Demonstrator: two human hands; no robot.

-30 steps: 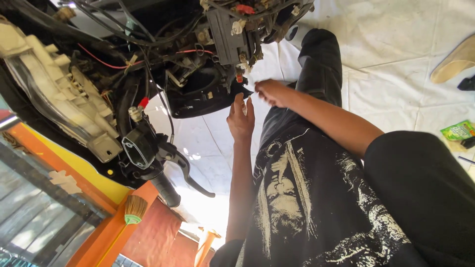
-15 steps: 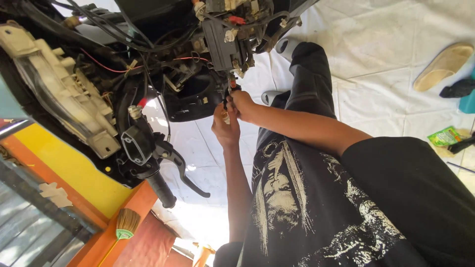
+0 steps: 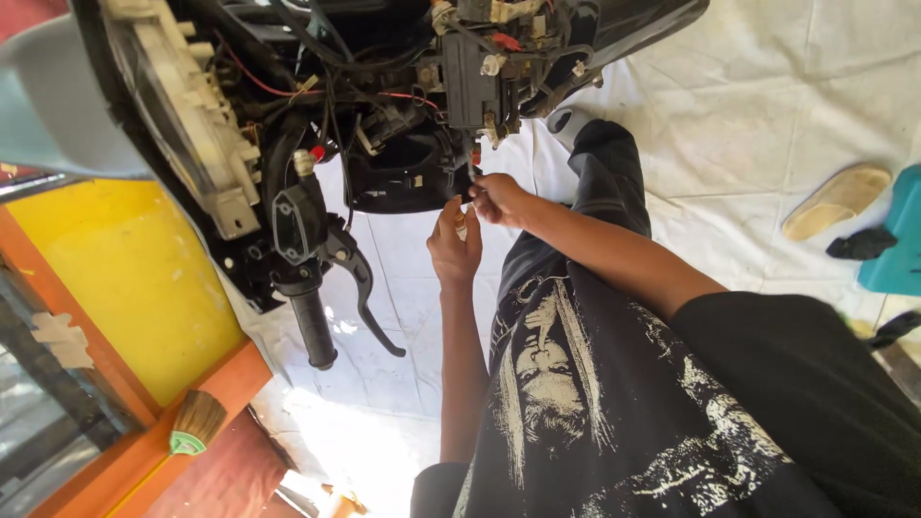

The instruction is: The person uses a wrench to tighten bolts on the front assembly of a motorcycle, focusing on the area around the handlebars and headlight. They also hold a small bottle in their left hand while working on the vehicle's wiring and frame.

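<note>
A motorcycle's stripped front end (image 3: 384, 115) fills the top of the view, with black and red wires and connectors exposed. My right hand (image 3: 501, 200) reaches up under the black connector block (image 3: 472, 82) and pinches a thin dark part just below it; what it is I cannot tell. My left hand (image 3: 455, 242) is raised right beside it, palm toward me, fingers curled around a small pale piece (image 3: 462, 226). The two hands almost touch. My black printed shirt (image 3: 595, 403) and black trousers (image 3: 604, 182) lie below them.
The handlebar grip (image 3: 315, 331) and brake lever (image 3: 369, 302) hang at left of my hands. A pale lamp housing (image 3: 192, 134) sits further left. On the white floor sheet (image 3: 748, 115) lie a tan sandal (image 3: 837, 200) and a teal box (image 3: 894, 240). A small brush (image 3: 196, 424) rests by the orange ledge.
Both hands have moved closer together under the connector block. The view has shifted, so the motorcycle front and the hands appear further right and lower.
</note>
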